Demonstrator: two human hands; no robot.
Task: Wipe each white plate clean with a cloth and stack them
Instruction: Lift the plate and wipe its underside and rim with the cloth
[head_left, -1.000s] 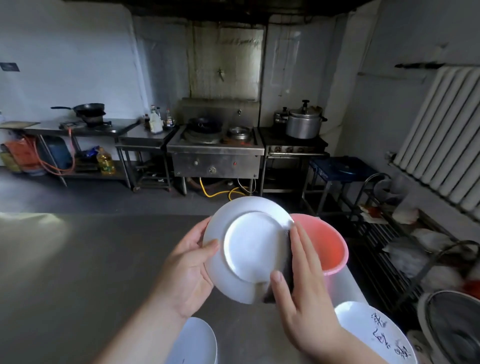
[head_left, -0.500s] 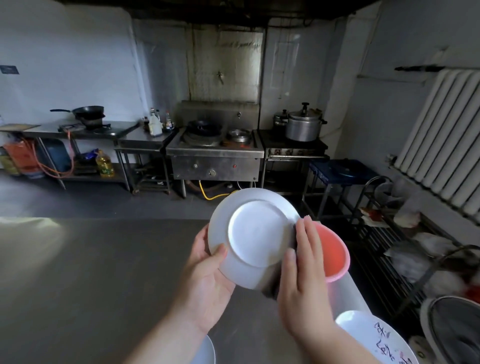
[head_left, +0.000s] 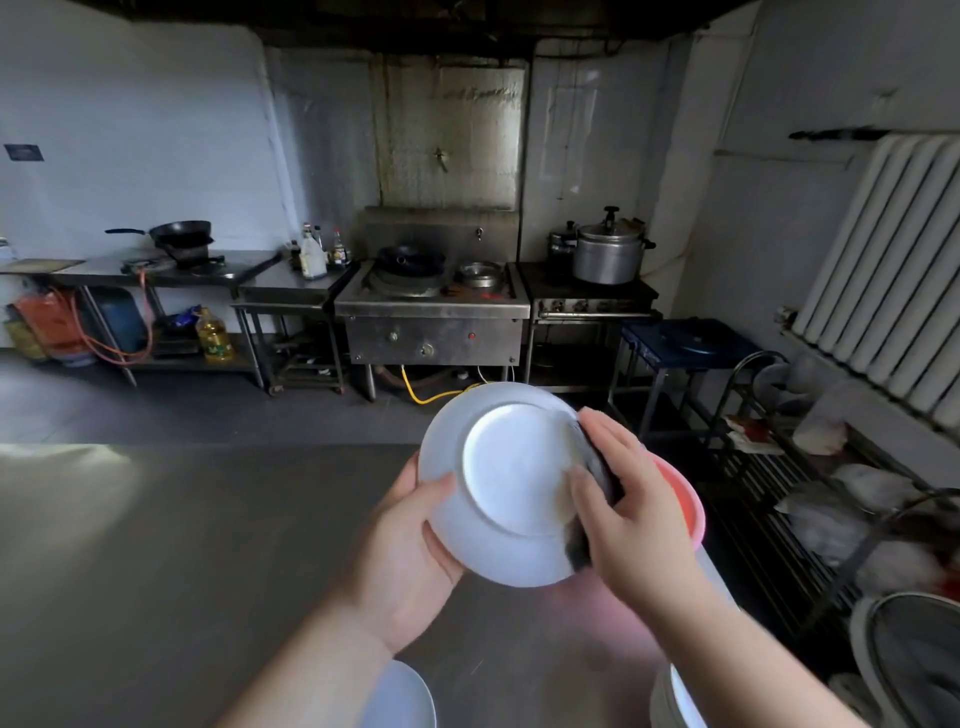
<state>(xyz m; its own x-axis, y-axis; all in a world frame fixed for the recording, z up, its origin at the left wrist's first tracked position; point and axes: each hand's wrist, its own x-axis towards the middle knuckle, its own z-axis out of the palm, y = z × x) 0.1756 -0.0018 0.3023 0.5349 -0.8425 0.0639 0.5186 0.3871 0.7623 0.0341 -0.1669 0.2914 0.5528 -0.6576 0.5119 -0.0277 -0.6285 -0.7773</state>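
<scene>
We see the left hand (head_left: 410, 551) holding a white plate (head_left: 511, 483) by its near-left rim, thumb curled over the edge, tilted above the worktop (head_left: 156, 545). The right hand (head_left: 631, 512) presses a dark cloth (head_left: 597, 467) to the plate's right side, its grip closed round the cloth. No legible writing.

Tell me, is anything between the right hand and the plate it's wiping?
Only the dark cloth. The right hand presses it against the underside of the white plate, which the left hand grips by its rim. Nothing else visible lies between them.
</scene>
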